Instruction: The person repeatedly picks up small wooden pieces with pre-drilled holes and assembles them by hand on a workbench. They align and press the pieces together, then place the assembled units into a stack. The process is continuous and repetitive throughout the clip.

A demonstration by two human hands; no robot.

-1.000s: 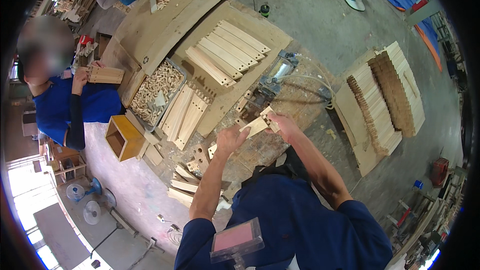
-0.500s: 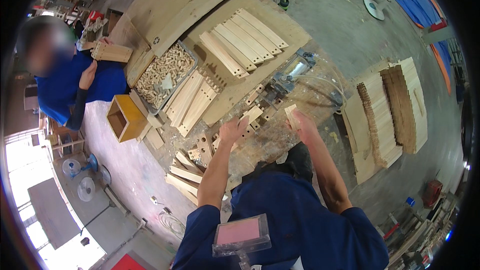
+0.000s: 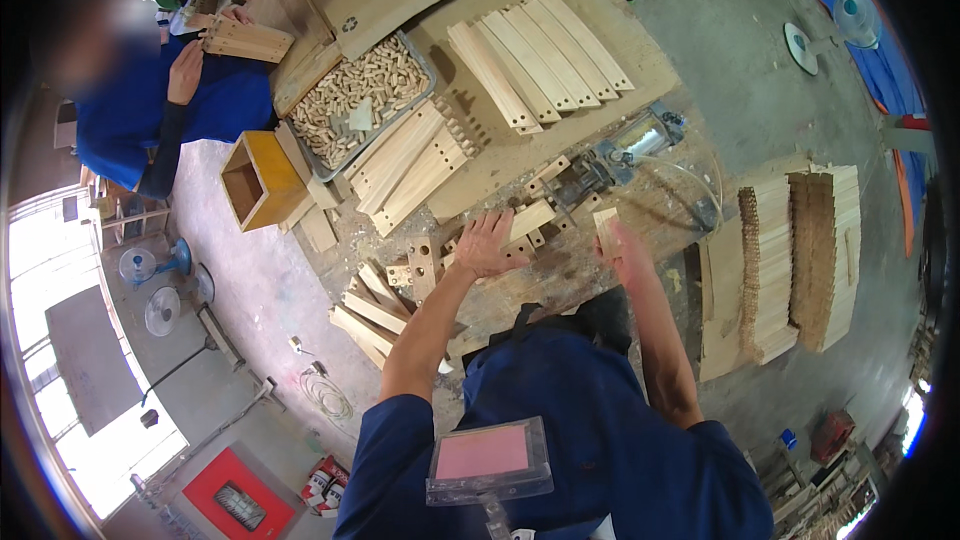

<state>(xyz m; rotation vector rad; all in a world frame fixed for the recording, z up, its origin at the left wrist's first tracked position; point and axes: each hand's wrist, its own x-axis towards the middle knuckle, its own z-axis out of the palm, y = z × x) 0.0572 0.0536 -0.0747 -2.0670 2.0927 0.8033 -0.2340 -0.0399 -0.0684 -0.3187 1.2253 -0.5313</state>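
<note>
My left hand (image 3: 486, 244) lies over the left end of a pale wooden slat (image 3: 532, 221), fingers stretched out and thumb apart. The slat rests among drilled wooden blocks of a jig (image 3: 548, 176) on the workbench. My right hand (image 3: 630, 254) is closed round a short pale wooden piece (image 3: 606, 228), held upright just right of the jig; its lower part is hidden by the fingers. Beyond the jig sits a metal pneumatic cylinder (image 3: 643, 137) with a thin hose.
Slats with dowels (image 3: 415, 165) lie left of the jig, near a tray of dowels (image 3: 350, 105). More slats (image 3: 545, 55) lie on cardboard beyond. Loose offcuts (image 3: 368, 310) sit near my left forearm. A co-worker (image 3: 130, 130) holds a slat assembly. Stacked slats (image 3: 770, 270) stand at right.
My left hand has gone from gripping near the slat's end to lying flatter over it, with the slat now in the jig. My right hand still holds its piece. The view has shifted slightly.
</note>
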